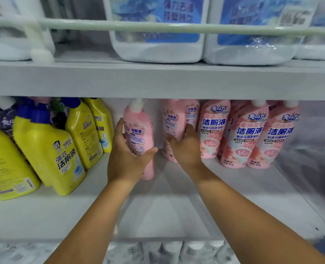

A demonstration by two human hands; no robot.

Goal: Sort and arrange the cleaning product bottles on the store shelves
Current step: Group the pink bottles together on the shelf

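White shelf [157,216]; left hand [128,159] hides pink bottle's [138,130] base.

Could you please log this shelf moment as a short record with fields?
left hand: left hand grips a pink bottle, back label facing out
right hand: right hand holds a second pink bottle
right of hands: pink bottles facing front
left of hands: yellow bottles
upper shelf: large white jugs

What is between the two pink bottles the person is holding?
Nothing: the head view shows bare white shelf between the left-hand pink bottle and the right-hand pink bottle.
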